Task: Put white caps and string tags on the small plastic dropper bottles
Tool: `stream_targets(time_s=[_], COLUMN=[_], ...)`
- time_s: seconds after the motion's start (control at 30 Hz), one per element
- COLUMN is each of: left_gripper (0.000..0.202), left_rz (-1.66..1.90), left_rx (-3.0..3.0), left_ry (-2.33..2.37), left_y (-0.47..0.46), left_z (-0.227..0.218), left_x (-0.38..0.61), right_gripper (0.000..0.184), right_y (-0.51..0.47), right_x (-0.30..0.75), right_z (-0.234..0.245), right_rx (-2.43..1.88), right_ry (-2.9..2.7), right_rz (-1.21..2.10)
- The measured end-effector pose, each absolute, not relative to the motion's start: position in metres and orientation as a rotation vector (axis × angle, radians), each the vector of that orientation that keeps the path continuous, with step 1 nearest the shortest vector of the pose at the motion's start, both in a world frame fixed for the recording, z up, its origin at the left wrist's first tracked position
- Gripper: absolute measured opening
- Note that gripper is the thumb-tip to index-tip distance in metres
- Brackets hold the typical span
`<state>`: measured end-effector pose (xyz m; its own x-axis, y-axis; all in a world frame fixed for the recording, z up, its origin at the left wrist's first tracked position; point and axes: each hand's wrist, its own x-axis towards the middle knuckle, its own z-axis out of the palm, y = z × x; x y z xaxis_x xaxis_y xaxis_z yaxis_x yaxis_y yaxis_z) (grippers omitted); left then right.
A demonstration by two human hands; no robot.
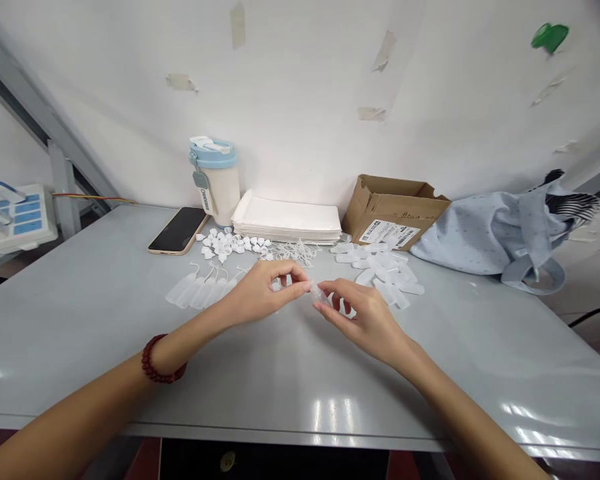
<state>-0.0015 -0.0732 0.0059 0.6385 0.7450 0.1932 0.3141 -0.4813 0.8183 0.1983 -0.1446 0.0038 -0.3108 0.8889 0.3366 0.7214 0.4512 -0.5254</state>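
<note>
my left hand [267, 292] is pinched narrow, thumb and forefinger closed on one end of a small clear tube [316, 291]; my right hand [361, 317] nips its other end, just above the grey table [105, 320]. to my left lies a short row of looped tubes [200, 291], done, i judge. beyond, loose white caps [230, 244], thin loops [294, 252] and a bigger heap of bare tubes [385, 270] beside the cardboard box [395, 210] look left to do.
</note>
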Motion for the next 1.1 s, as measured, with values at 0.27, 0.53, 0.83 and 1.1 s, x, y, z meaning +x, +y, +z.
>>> stream_targets(time_s=[0.27, 0.53, 0.83, 1.1], left_gripper=[0.021, 0.021, 0.022, 0.015], left_rz=[0.701, 0.693, 0.734, 0.823], left_rx=[1.733, 1.56, 1.634, 1.842], left_ry=[0.73, 0.721, 0.806, 0.838], left_y=[-0.072, -0.073, -0.077, -0.083], left_z=[0.006, 0.003, 0.001, 0.004], left_x=[0.0, 0.001, 0.005, 0.006], right_gripper=[0.015, 0.015, 0.016, 0.021], right_y=[-0.144, -0.142, -0.14, -0.139], right_x=[0.197, 0.197, 0.196, 0.196], right_z=[-0.003, -0.007, -0.012, -0.015], right_rx=[-1.148, -1.092, -1.096, -1.087], right_ry=[-2.114, -2.111, -2.105, -2.09], right_rz=[0.146, -0.031, -0.097, -0.095])
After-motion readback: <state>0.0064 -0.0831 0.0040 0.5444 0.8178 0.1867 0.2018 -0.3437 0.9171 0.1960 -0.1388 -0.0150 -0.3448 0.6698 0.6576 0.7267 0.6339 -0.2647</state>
